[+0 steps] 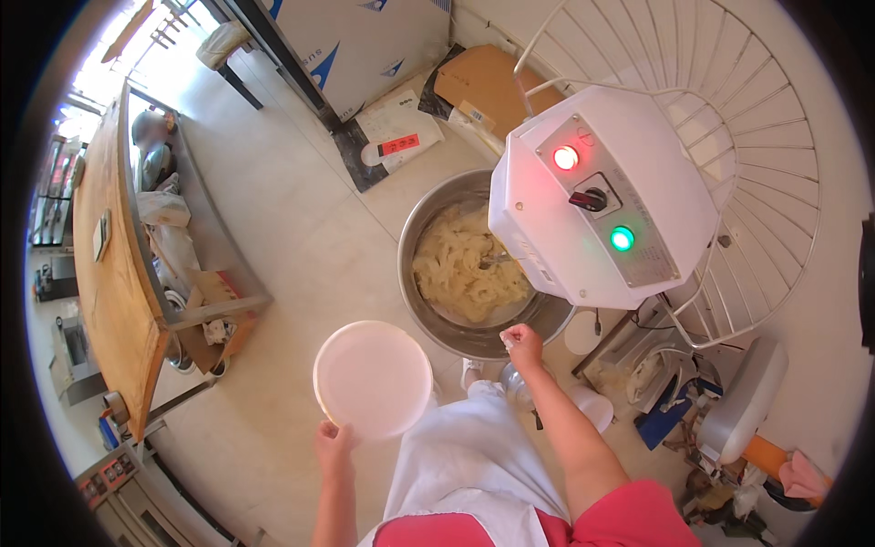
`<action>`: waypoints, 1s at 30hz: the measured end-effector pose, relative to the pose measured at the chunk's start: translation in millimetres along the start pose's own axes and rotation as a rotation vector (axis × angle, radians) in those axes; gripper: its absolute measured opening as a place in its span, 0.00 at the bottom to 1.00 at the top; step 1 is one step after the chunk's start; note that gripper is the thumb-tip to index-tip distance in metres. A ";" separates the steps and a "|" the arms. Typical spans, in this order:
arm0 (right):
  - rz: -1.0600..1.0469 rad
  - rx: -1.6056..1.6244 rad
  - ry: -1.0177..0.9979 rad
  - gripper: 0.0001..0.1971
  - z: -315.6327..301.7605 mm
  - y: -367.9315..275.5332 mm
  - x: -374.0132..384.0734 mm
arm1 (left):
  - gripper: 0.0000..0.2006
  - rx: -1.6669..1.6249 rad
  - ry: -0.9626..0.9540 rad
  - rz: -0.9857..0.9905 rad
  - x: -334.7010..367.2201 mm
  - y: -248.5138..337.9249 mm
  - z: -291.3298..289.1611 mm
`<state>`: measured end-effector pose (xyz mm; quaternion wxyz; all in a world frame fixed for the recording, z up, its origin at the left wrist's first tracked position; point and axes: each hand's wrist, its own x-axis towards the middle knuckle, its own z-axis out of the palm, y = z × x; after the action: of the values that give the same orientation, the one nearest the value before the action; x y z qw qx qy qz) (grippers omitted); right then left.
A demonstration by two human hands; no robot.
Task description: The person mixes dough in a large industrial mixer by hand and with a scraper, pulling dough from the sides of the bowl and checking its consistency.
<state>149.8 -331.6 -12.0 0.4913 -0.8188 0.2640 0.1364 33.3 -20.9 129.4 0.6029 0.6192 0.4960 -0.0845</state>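
Note:
My left hand [334, 443] is closed on the near edge of a round white plastic tub [374, 378], which shows a pale inside; its depth is hard to tell. Over the near rim of a large steel mixing bowl [407, 290] is my right hand [522, 347], its fingers pinched together. Something small and whitish may be at the fingertips, but I cannot make it out. Inside the bowl lies a ragged mass of pale yellow dough [469, 269]. The white head of the dough mixer [538, 182] covers the bowl's right side and hides part of the dough.
A red light, a dark knob and a green light sit on the mixer's panel [606, 205]. Its wire guard [775, 182] stands raised at right. At left is a wooden-topped table [109, 264], with a person [155, 150] beyond its edge. Flattened cardboard [497, 87] lies behind the bowl.

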 end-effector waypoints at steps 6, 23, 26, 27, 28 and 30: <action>-0.034 -0.042 -0.015 0.05 -12.4 -13.1 -19.5 | 0.07 0.002 -0.004 0.032 -10.9 1.1 -1.0; -0.060 -0.057 -0.187 0.05 -22.3 21.0 -42.2 | 0.08 0.081 -0.033 0.043 -24.5 32.2 24.6; -0.079 -0.050 -0.189 0.05 -23.0 18.0 -44.0 | 0.08 0.137 -0.025 0.044 -19.5 32.4 22.6; -0.088 -0.052 -0.184 0.05 -23.5 19.1 -44.7 | 0.08 0.127 -0.018 0.037 -18.9 32.6 23.9; -0.098 -0.053 -0.179 0.05 -24.2 20.2 -45.3 | 0.08 0.118 -0.011 0.031 -17.9 33.6 26.0; -0.075 -0.063 -0.198 0.05 -25.6 13.9 -50.1 | 0.09 0.104 -0.002 0.025 -16.3 36.9 29.2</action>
<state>99.8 -344.4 14.2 0.4939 -0.8255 0.1789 0.2064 66.1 -45.4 157.8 0.5714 0.6555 0.4828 -0.1032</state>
